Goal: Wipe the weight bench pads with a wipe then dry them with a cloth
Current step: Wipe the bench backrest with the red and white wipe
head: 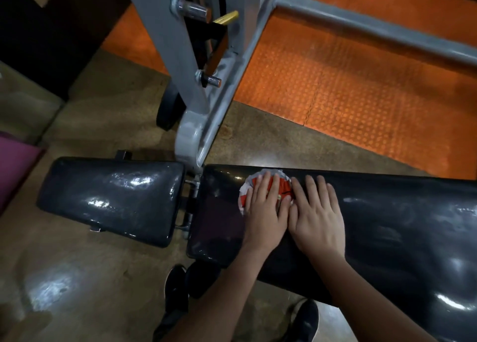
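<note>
A long black back pad (387, 220) runs from the centre to the right edge, with a shorter black seat pad (108, 199) to its left across a gap. A red and white cloth (284, 183) lies bunched on the long pad near its far left end. My left hand (265, 210) presses flat on the cloth with straight fingers. My right hand (317, 217) lies flat beside it on the bare pad, its index finger touching the cloth's edge. Most of the cloth is hidden under my left hand.
The grey steel frame (191, 65) of the bench rises behind the gap between the pads, with a crossbar (374, 29) to the right. Orange studded floor mats (361, 96) lie beyond. A purple object (15, 171) sits at the left edge. My black shoes (178, 290) stand below the pads.
</note>
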`<state>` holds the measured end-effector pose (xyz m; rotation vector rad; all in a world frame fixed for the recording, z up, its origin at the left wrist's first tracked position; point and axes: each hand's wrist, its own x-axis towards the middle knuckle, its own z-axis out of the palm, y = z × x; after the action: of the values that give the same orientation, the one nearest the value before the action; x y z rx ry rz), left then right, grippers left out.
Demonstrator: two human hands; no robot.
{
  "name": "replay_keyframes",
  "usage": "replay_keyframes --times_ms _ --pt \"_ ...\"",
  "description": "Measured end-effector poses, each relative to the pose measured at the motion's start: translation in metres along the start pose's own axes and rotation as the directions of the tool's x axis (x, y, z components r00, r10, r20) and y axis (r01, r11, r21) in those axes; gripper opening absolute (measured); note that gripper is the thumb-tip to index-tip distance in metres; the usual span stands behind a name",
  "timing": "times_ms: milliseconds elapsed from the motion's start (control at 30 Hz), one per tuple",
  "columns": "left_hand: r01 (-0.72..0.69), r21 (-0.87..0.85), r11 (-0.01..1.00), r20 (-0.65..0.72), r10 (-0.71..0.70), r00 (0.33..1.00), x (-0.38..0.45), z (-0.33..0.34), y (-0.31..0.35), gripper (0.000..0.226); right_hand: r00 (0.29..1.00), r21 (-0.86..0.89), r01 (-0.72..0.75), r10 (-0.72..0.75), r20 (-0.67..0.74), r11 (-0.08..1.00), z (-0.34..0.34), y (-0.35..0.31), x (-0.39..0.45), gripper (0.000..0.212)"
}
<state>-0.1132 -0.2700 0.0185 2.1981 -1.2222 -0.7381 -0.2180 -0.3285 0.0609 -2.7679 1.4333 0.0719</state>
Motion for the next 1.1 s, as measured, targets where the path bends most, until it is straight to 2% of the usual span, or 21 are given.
replay_keyframes --times_ms 167,267,333,433,467,533,600,700,733,767,833,867,967,1033,1100 --pt "-0.15 0.071 0.986 -0.021 0.152 0.988 0.012 -0.003 -0.008 0.055 1.0 -0.012 0.015 -0.016 -0.007 1.0 0.006 0.004 0.0 0.056" --pt "-0.217 0.051 0.975 -0.008 0.218 0.976 0.03 -0.011 -0.022 0.051 1.0 -0.035 0.026 -0.026 -0.014 0.999 0.008 0.006 -0.001 0.056" --pt "-0.165 0.084 0.983 0.005 0.165 0.986 0.051 -0.015 -0.048 0.047 1.0 -0.037 0.008 -0.009 -0.026 0.999 0.009 0.004 0.0 0.057" --pt "-0.125 0.34 0.932 0.025 0.124 0.992 0.084 -0.026 -0.12 0.046 0.999 -0.036 -0.023 0.022 -0.024 0.999 0.01 0.002 0.003 0.058" --pt "-0.084 0.361 0.929 0.025 0.081 0.996 0.091 -0.032 -0.148 0.047 0.999 -0.034 -0.025 0.024 -0.03 0.999 0.011 0.002 0.003 0.057" --pt "0.089 0.238 0.967 0.024 -0.097 0.995 0.092 -0.044 -0.187 0.044 0.999 -0.035 -0.022 0.02 -0.044 0.999 0.012 0.002 0.002 0.057" --pt "0.256 0.038 0.966 0.0 -0.256 0.967 0.087 -0.045 -0.191 0.044 0.998 -0.044 -0.015 0.013 -0.056 0.999 0.012 0.002 0.002 0.056" --pt "0.324 0.032 0.945 -0.163 -0.315 0.935 0.081 -0.032 -0.165 0.045 0.999 -0.051 0.002 -0.004 -0.047 0.999 0.012 0.001 0.002 0.055" --pt "0.293 0.061 0.954 -0.217 -0.274 0.937 0.078 -0.029 -0.152 0.043 0.999 -0.04 0.0 -0.002 -0.046 0.999 0.011 0.0 0.003 0.056" --pt "0.198 0.132 0.971 -0.252 -0.16 0.954 0.076 -0.026 -0.134 0.041 0.999 -0.025 -0.007 0.006 -0.049 1.0 0.01 -0.001 0.004 0.056" --pt "-0.053 0.236 0.97 -0.239 0.11 0.965 0.07 -0.016 -0.076 0.035 0.997 0.02 -0.026 0.027 -0.066 0.999 0.007 -0.002 0.003 0.057" --pt "-0.143 0.19 0.971 -0.204 0.181 0.962 0.066 -0.007 -0.043 0.032 0.996 0.047 -0.034 0.038 -0.079 0.998 0.006 -0.001 0.001 0.058" --pt "-0.231 -0.001 0.973 -0.112 0.229 0.967 0.063 0.012 0.04 0.031 0.992 0.102 -0.081 0.09 -0.085 0.992 0.003 0.006 -0.002 0.061" --pt "-0.27 -0.02 0.963 -0.055 0.269 0.962 0.072 0.015 0.044 0.032 0.989 0.097 -0.116 0.124 -0.082 0.988 0.003 0.007 0.0 0.062" --pt "-0.316 0.002 0.949 -0.021 0.316 0.948 0.079 0.006 0.013 0.032 0.991 0.062 -0.114 0.118 -0.07 0.992 0.007 0.003 0.0 0.06"
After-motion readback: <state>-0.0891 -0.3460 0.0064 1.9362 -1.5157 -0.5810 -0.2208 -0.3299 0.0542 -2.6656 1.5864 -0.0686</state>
